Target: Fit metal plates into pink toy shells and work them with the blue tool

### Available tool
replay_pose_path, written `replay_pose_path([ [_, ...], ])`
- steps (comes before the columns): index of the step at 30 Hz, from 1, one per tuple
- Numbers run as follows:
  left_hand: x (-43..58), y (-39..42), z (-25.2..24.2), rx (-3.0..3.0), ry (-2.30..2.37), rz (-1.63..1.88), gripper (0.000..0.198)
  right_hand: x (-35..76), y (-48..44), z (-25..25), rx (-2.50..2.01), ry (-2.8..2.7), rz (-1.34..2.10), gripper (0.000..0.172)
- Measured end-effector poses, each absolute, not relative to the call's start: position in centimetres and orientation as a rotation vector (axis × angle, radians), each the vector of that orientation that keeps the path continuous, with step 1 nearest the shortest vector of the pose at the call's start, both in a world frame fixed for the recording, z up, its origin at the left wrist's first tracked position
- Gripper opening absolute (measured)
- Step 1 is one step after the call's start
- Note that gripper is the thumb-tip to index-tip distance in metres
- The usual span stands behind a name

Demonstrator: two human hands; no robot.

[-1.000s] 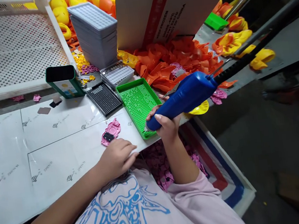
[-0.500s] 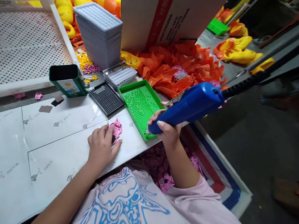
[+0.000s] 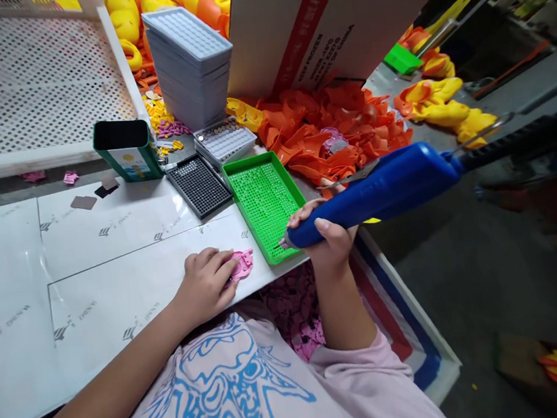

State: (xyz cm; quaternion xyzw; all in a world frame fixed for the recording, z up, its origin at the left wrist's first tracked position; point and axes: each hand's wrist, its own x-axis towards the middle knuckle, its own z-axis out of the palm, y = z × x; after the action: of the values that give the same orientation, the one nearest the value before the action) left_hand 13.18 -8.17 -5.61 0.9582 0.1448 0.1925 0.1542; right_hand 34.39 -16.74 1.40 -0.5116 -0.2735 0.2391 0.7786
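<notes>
Near the front edge of the white table, my left hand (image 3: 207, 283) has its fingers curled onto a pink plastic piece (image 3: 243, 264), which lies flat under the fingertips. My right hand (image 3: 331, 240) is wrapped round a blue electric screwdriver (image 3: 377, 191) with a black cable. Its tip points left, over the near end of a green perforated tray (image 3: 264, 204). Left of this tray lies a black grid tray (image 3: 200, 186).
Behind are a green tin (image 3: 129, 159), a tall stack of grey trays (image 3: 193, 78) and orange parts (image 3: 329, 119) before a cardboard box (image 3: 331, 15). A white perforated crate (image 3: 33, 82) stands at the back left. Pink pieces (image 3: 294, 308) lie below the table edge.
My left hand and the pink piece have slid right along the table, closer to the green tray. My right hand has moved right with the screwdriver, drawing its tip back slightly.
</notes>
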Motion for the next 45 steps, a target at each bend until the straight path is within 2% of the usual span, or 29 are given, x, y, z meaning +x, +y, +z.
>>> replay_pose_path([
  [9,13.0,-7.9,-5.9,2.759,0.376,0.566,0.022,33.8,-16.0,0.6,-1.123,-0.553,0.638,0.047],
  [25,13.3,-7.9,-5.4,2.788,0.365,0.552,0.02,34.0,-16.3,0.3,-1.152,-0.537,0.661,0.049],
  [34,13.3,-7.8,-5.5,2.774,0.342,0.528,0.024,33.9,-16.1,0.4,-1.178,-0.496,0.677,0.037],
  [40,13.3,-7.8,-5.3,2.79,0.308,0.545,0.024,34.6,-16.3,1.3,-1.082,-0.56,0.575,0.047],
  [45,13.3,-7.9,-5.4,2.77,0.319,0.542,0.026,34.8,-16.6,2.6,-1.077,-0.614,0.504,0.038],
])
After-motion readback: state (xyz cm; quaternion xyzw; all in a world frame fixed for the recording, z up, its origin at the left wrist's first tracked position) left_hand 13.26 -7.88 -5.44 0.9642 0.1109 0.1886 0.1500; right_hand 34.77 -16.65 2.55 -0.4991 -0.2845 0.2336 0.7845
